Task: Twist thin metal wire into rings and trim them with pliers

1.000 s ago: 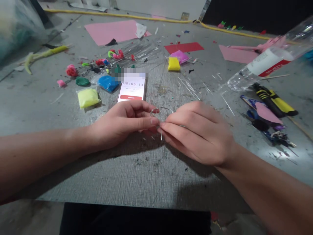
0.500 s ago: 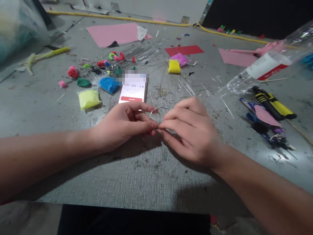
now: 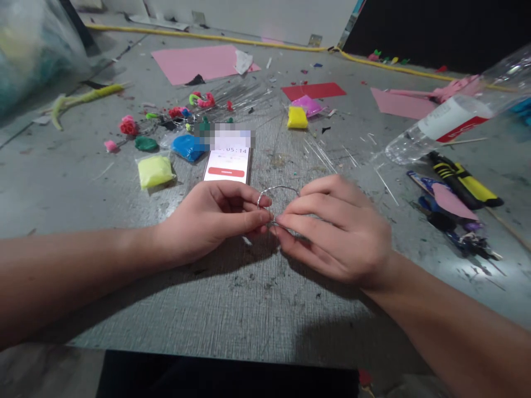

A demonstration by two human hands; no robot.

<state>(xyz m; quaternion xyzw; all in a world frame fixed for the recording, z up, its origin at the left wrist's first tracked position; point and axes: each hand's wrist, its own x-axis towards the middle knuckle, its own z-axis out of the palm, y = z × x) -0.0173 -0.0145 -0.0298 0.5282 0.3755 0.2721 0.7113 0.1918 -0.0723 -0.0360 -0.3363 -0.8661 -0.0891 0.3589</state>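
My left hand (image 3: 209, 221) and my right hand (image 3: 338, 232) meet fingertip to fingertip just above the grey table (image 3: 249, 298). Both pinch a thin silver wire (image 3: 277, 189) that arcs in a small loop between them. The left thumb and forefinger close on one end of the loop. Fingers of the right hand are pressed together on the other end, which they partly hide. A phone (image 3: 227, 160) with a running timer lies flat just beyond the hands.
Bags of coloured clay lie behind the phone: yellow-green (image 3: 155, 171), blue (image 3: 187, 147), yellow (image 3: 297, 117). Pink paper sheets (image 3: 199, 62), loose wires (image 3: 319, 152) and scraps litter the far table. A clear plastic bottle (image 3: 452, 119) and a yellow-black tool (image 3: 464, 178) lie at right.
The hands have stayed together on the wire, with the right fingers shifting slightly along it. The wire loop now shows a little higher above the fingers. The view has tilted slightly.
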